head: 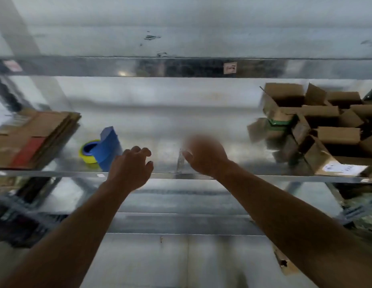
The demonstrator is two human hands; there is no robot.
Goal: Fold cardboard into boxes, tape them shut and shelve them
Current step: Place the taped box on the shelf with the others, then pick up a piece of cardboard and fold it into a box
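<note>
**Where cardboard is kept: metal shelf (212,121), one tier**

Folded boxes (318,125), flaps open, are piled at the right end; a flat cardboard stack (35,136) is laid at the left, with blue tape rolls (102,150) near it. The left hand (130,169) is held over the front edge, fingers loosely curled, nothing held. The right hand (203,156) is blurred; its grip cannot be told.

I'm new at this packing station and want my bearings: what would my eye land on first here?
The bright blue tape roll, beside a yellow roll left of centre on the metal shelf, stands out most. A jumble of open cardboard boxes fills the shelf's right end, and flat cardboard is stacked at its left. The left hand and the blurred right hand hover over the front edge.
</note>
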